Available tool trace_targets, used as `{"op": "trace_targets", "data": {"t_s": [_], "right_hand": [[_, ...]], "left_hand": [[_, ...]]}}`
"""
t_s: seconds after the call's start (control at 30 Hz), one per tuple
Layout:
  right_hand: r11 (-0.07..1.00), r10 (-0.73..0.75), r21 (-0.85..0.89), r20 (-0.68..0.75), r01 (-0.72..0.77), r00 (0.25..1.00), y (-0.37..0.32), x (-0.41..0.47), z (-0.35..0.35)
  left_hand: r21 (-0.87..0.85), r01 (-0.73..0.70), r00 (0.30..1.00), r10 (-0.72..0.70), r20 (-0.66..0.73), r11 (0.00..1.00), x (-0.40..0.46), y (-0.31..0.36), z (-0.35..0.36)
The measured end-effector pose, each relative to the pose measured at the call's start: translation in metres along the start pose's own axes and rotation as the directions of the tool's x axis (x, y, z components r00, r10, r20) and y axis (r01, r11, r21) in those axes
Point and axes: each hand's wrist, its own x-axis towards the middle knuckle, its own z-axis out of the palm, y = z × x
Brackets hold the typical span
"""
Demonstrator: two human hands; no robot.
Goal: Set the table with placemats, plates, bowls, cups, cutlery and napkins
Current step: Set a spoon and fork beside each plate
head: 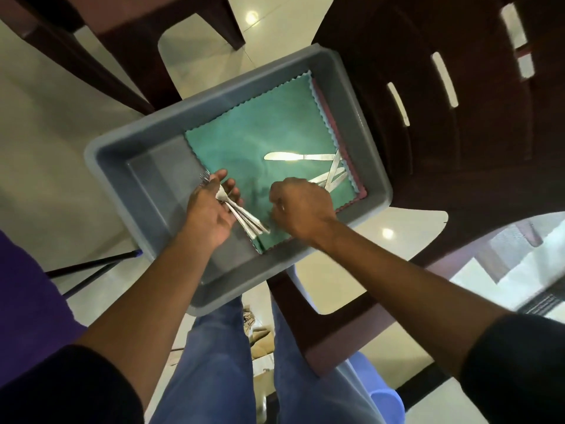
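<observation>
The fingers of the person's left hand (211, 209) are curled around a bundle of forks (241, 217), tines poking out past the fingertips toward ten o'clock and flat handles fanning out toward four o'clock. The right hand (301, 206) is just beside it at three o'clock, knuckles up and fingers bent tightly down onto the cloth; from here I cannot tell whether they have hold of anything.

Both hands are inside a grey plastic tub (122, 148), a shallow rectangular bin set at a slant. A green cloth with a zigzag edge (260, 133) covers most of the tub's floor, and the border of a dark red cloth (324, 102) shows from under it along the two o'clock side. One table knife (298, 156) lies flat on the green cloth at one o'clock from the right hand. A few more pieces of cutlery (333, 175) lie crossed over each other just beyond that hand's knuckles, partly hidden by it.

The tub sits on a dark brown plastic chair (428, 133) with slots in its back. Below, the person's blue trousers (214, 347) and black sleeves (519, 362) are visible above a pale glossy tiled floor (46, 133).
</observation>
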Motion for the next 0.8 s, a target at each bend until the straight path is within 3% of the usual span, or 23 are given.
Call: {"op": "trace_targets", "data": {"t_s": [0.17,0.4,0.47,0.53,0.63,0.7,0.8], "right_hand": [[0.972,0.006,-0.235,0.155,0.031,0.988,0.047,0.015,0.0],[0.941,-0.074,-0.323,0.085,0.097,0.994,0.041,0.023,-0.004],[0.971,-0.08,-0.222,0.057,0.091,0.995,0.029,0.019,-0.014],[0.998,-0.053,0.023,0.018,0.053,0.998,0.011,0.012,-0.028],[0.914,-0.042,0.406,0.073,0.009,0.996,-0.032,-0.013,-0.056],[0.869,-0.068,0.494,0.068,0.026,0.995,-0.062,-0.033,-0.067],[0.868,-0.088,0.491,0.01,0.071,0.996,-0.102,-0.063,-0.082]], "left_hand": [[0.006,0.071,0.997,-0.071,0.012,0.997,-0.005,0.009,-0.012],[-0.005,0.097,0.995,-0.097,-0.013,0.995,-0.023,0.011,-0.015],[-0.003,0.09,0.996,-0.09,-0.01,0.996,-0.035,0.013,-0.015],[0.007,0.072,0.997,-0.071,-0.016,0.997,-0.05,0.016,-0.012],[-0.036,0.034,0.999,-0.034,-0.01,0.999,-0.08,0.024,-0.01],[-0.166,0.032,0.999,-0.027,0.028,0.986,-0.101,0.029,-0.011],[-0.362,-0.012,0.991,0.059,0.119,0.932,-0.146,0.043,-0.023]]}}
